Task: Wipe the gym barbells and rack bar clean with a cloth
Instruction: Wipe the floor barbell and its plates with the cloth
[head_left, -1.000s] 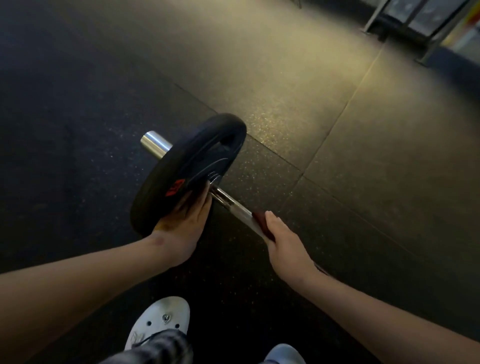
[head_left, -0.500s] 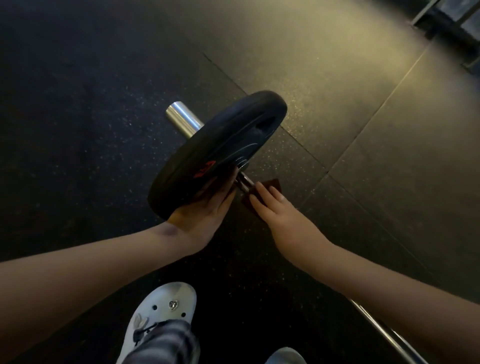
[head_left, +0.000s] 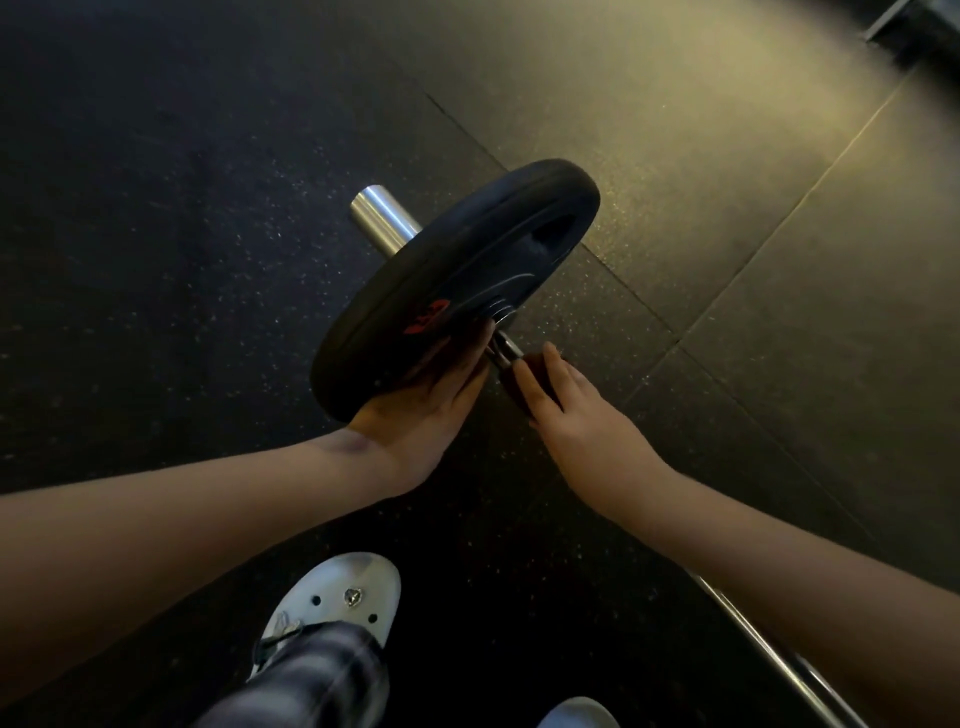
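Label: red mark (head_left: 428, 318) on the plate (head_left: 467, 260), near face. It's too dim and skewed to read, so no word or number comes through.
Plate: black and thick-rimmed, up on its edge and threaded on the bar (head_left: 383, 219), with a bright steel stub poking out beyond it.
Left hand (head_left: 423, 400): flat against the plate's near face, fingers straight and pressing, gripping nothing.
Cloth (head_left: 519, 376): dark red, right on the bar, just beside the plate's hub.
Right hand (head_left: 582, 421): on the cloth, thumb and fingers closed round it on the bar. How far they wrap underneath, I can't tell.
Shaft: the bar's thin length shows at lower right, past the right forearm, running off the bottom edge.
Floor (head_left: 182, 218): dark rubber tiles with pale speckles and seams cutting diagonally. Warm light falls on the far tiles and the near side is in shadow.
Feet: a white shoe (head_left: 358, 587) with holes in the toe and a checked trouser leg (head_left: 317, 675) over it.
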